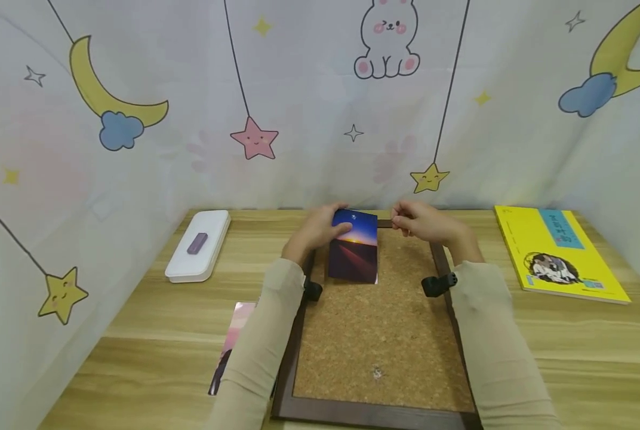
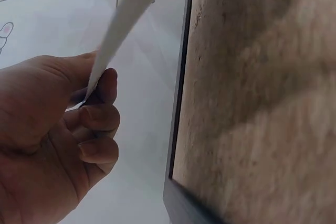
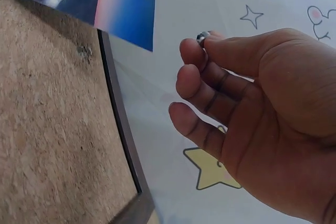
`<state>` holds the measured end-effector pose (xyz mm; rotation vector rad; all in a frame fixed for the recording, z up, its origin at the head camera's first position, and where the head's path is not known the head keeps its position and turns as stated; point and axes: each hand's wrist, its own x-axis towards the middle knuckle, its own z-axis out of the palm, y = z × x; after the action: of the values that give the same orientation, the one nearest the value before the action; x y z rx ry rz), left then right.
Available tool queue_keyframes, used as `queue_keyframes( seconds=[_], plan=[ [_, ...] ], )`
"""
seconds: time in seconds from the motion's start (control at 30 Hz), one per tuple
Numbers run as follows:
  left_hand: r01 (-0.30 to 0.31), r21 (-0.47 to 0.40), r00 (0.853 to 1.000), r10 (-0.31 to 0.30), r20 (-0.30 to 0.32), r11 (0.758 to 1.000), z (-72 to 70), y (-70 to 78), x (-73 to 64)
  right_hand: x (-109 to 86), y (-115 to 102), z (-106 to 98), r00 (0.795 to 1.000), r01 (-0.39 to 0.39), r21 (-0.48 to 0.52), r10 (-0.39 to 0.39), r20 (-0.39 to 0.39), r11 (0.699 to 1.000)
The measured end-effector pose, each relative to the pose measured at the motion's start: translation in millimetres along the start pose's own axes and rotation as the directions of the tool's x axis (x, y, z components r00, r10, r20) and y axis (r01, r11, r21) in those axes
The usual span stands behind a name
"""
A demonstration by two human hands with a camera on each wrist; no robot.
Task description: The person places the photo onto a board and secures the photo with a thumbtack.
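My left hand (image 1: 320, 230) grips the upper left edge of a sunset picture card (image 1: 354, 254), thumb on its printed face. The card shows a blue sky over a dark road, with a small pale mark near its top. It overlaps the upper part of a brown-framed cork board (image 1: 379, 334); in the left wrist view the card (image 2: 126, 19) stands tilted up from the cork. To the card's right, my right hand (image 1: 424, 222) is over the board's far edge. Its thumb and forefinger pinch a small shiny pushpin (image 3: 202, 38), mostly hidden by the fingertips.
Several tiny clear pieces (image 1: 378, 373) lie together on the board's near part. A pink picture card (image 1: 238, 322) lies left of the board, partly under my left sleeve. A white case (image 1: 199, 263) with a purple block (image 1: 197, 243) stands at left, a yellow book (image 1: 556, 251) at right.
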<state>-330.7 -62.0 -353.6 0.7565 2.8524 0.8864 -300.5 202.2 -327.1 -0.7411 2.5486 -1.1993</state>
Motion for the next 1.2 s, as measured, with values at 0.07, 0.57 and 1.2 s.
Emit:
queue_keyframes(
  seconds=[0.07, 0.57, 1.2],
  plan=[
    [0.009, -0.003, 1.0, -0.009, 0.027, 1.0, 2.4, 1.4, -0.4, 3.8, 0, 1, 1.0, 0.003, 0.003, -0.003, -0.01, 1.0],
    [0.0, -0.029, 0.999, 0.001, 0.05, 1.0, 12.1, 6.0, 2.2, 19.7, 3, 13, 0.998, 0.045, -0.04, -0.047, -0.05, 0.998],
    [-0.027, -0.03, 0.988, 0.032, 0.154, 0.999, 14.2, 6.5, 5.1, 29.0, 21, 21, 0.997, -0.034, -0.039, 0.031, -0.071, 0.999]
  ],
)
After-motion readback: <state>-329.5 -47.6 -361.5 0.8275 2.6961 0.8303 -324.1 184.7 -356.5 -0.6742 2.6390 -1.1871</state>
